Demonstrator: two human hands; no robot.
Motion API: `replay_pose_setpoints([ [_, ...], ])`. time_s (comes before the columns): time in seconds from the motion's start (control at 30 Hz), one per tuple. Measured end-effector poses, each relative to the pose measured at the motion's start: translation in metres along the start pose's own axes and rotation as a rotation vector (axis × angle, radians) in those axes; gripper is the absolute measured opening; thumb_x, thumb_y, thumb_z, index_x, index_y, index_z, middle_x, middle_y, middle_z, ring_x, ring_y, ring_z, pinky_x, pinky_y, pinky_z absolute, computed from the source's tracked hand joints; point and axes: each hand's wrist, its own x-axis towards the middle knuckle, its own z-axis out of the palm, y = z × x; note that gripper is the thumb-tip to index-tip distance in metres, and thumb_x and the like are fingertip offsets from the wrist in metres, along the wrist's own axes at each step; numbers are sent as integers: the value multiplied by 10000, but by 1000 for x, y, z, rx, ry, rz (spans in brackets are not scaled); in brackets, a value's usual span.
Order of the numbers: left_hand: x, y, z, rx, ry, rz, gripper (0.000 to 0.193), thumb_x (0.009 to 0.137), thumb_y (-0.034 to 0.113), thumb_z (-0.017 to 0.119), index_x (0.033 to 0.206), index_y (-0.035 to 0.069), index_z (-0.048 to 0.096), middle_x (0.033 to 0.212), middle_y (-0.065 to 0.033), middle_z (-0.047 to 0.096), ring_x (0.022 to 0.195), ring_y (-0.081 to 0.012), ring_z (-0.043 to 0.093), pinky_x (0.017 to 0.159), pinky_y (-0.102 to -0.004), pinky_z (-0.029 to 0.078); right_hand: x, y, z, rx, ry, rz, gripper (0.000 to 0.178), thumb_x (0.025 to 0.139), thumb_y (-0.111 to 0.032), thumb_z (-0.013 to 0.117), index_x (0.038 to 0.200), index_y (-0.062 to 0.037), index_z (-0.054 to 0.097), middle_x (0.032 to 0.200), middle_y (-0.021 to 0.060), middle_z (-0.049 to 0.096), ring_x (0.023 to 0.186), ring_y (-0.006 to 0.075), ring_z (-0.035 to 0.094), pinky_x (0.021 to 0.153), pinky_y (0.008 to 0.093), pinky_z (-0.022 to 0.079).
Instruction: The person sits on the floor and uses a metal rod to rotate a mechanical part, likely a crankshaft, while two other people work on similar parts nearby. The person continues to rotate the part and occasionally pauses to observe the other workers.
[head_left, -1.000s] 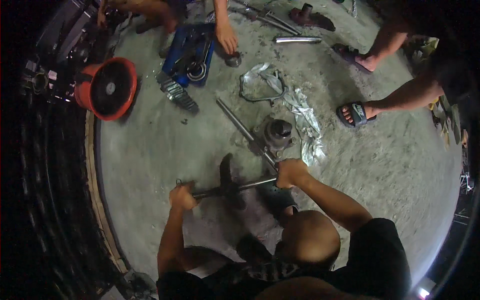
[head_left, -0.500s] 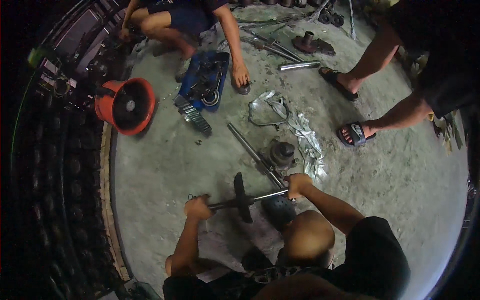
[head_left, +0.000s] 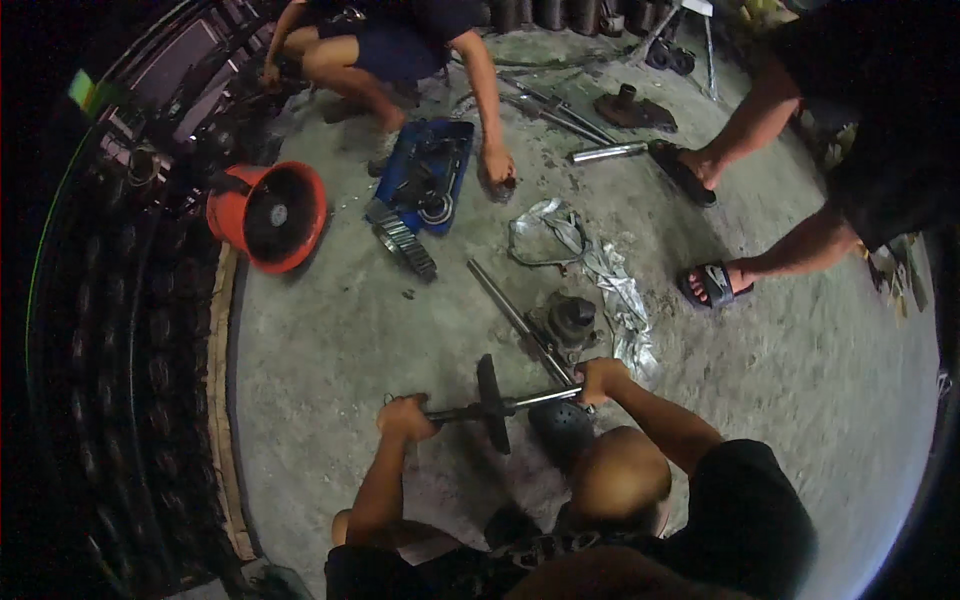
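My left hand (head_left: pixel 405 418) is closed round the dark left end of a metal shaft with a disc (head_left: pixel 492 404) on it; the disc, seen edge-on, looks like a gear. The fingers of my right hand (head_left: pixel 603 380) are wrapped round the shaft's bright right end. The shaft lies crosswise, raised in front of my bent knee (head_left: pixel 622 472) and dark perforated shoe (head_left: pixel 560 430). A long steel rod (head_left: pixel 512 312) on the floor ends close to my right hand. Beside that rod stands a greasy metal housing (head_left: pixel 572 320).
Ahead lie a blue tray (head_left: pixel 460 150) of parts, a toothed gear (head_left: pixel 408 248), a ring-shaped gasket (head_left: pixel 540 262) and a crumpled silvery strip (head_left: pixel 618 290). An orange fan-like drum (head_left: pixel 315 215) stands left. A crouching co-worker's hand (head_left: pixel 498 165) touches a small part; another person's sandalled foot (head_left: pixel 718 284) is right.
The whole view has shifted slightly, moving the floor items a little right and down. Both my hands keep their hold on the shaft, which stays nearly level.
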Motion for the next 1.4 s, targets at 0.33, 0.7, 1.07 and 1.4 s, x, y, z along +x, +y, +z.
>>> replay_pose_setpoints([
  [0.33,4,-5,5,-20,4,-11,741,697,629,722,1332,267,602,1317,-69,628,1231,-255,587,1032,-407,476,6,-5,0,-54,-73,29,590,643,-295,661,1223,-185,657,1126,168,697,1069,333,671,872,445,555],
  [0.7,15,-16,18,-53,-3,16,688,692,557,754,1295,248,631,1269,-80,655,1198,-277,605,1026,-406,475,8,-11,8,-13,-15,66,527,568,-170,643,1085,-122,738,1146,181,693,1075,351,673,867,477,561],
  [1.07,9,-17,6,-82,-45,43,667,695,483,742,1299,224,631,1278,-82,652,1201,-272,607,1021,-404,478,26,-2,15,-83,-143,88,472,693,-346,664,1147,-219,682,1081,109,710,1045,330,669,874,446,538],
  [1.4,20,-25,16,-46,-74,38,651,680,427,731,1304,283,613,1264,-52,664,1180,-275,628,981,-426,510,28,-3,17,-55,-159,101,428,698,-346,664,1098,-197,691,1098,132,706,1052,341,668,882,454,535],
])
